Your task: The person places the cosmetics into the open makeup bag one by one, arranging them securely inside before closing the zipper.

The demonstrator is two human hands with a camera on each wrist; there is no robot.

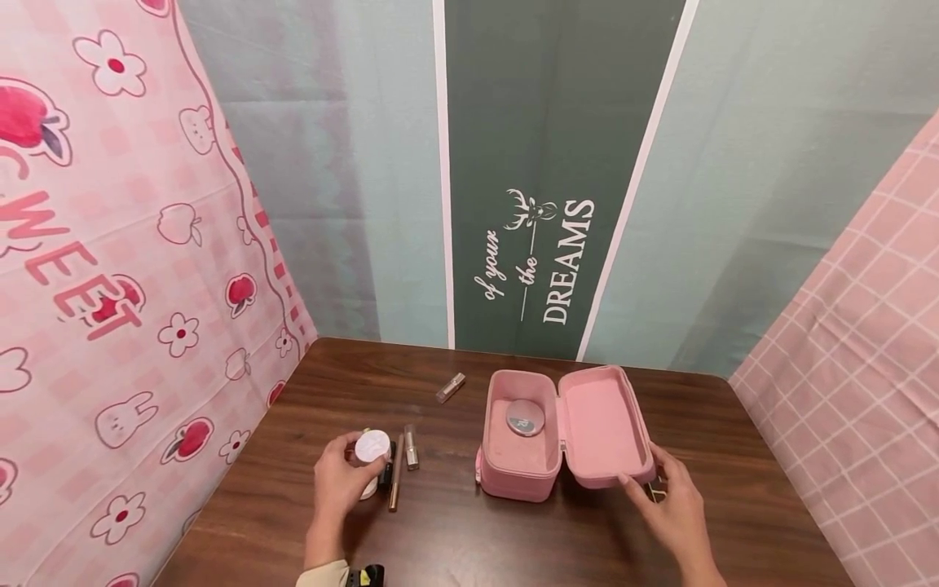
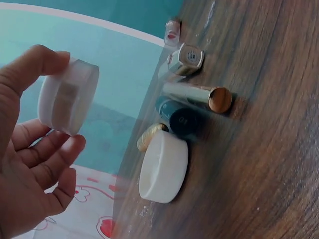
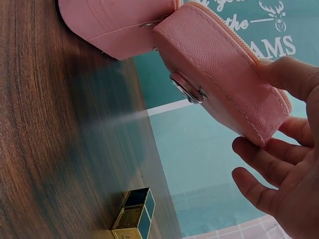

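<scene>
My left hand (image 1: 336, 479) pinches a small round cosmetic jar (image 2: 70, 97) with a white lid, thumb on one side and fingers on the other, held above the table. My right hand (image 1: 673, 504) grips the outer edge of the hinged lid (image 1: 603, 424) of a pink cosmetic case (image 1: 519, 483), which stands unzipped with the lid swung to the right. Inside the case lies a round silvery compact (image 1: 525, 417). Below my left hand, on the table, are a white round tub (image 2: 167, 169), a dark tube marked 01 (image 2: 182, 118) and a slim gold-ended tube (image 1: 396, 481).
A clear-capped lipstick tube (image 1: 411, 448) lies beside the slim tube, and another small tube (image 1: 451, 387) is farther back. A gold and black rectangular item (image 3: 134, 214) sits on the wooden table (image 1: 455, 530) near my right hand. Cloth hangs behind and on both sides.
</scene>
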